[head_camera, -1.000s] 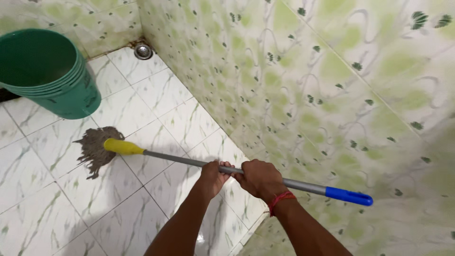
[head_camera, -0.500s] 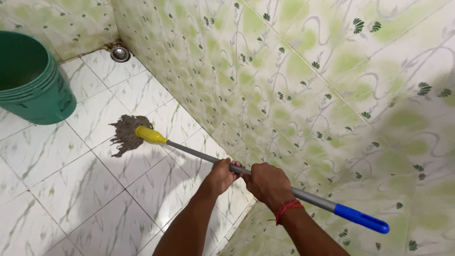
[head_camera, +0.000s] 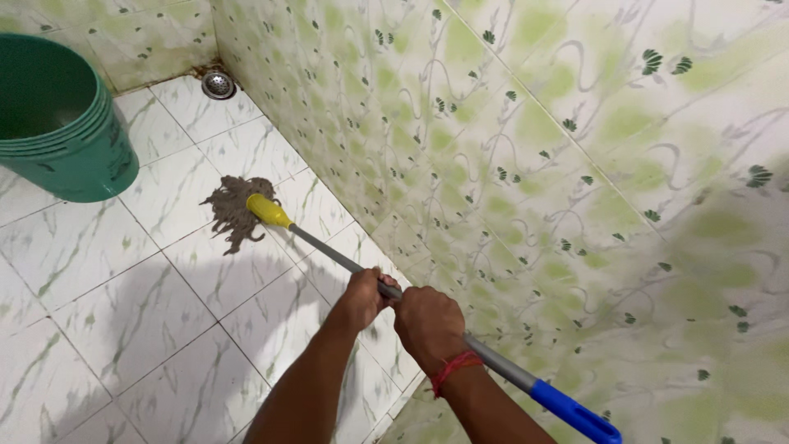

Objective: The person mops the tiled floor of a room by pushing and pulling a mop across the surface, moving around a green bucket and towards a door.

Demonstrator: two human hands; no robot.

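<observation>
Both hands wrapped tight round the grey mop handle [head_camera: 329, 251]: left hand [head_camera: 362, 298] fwd, nearer the head, right hand [head_camera: 427, 325] just behind, touching it. Handle's long axis runs from the grip up-left to the mop head [head_camera: 233, 207], flat on floor tiles between green bucket [head_camera: 66, 140] & wall; blue end sticks out behind right hand.

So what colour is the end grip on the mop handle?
Blue: the end grip sits past the right hand on the grey handle, shown in the head view.
</observation>
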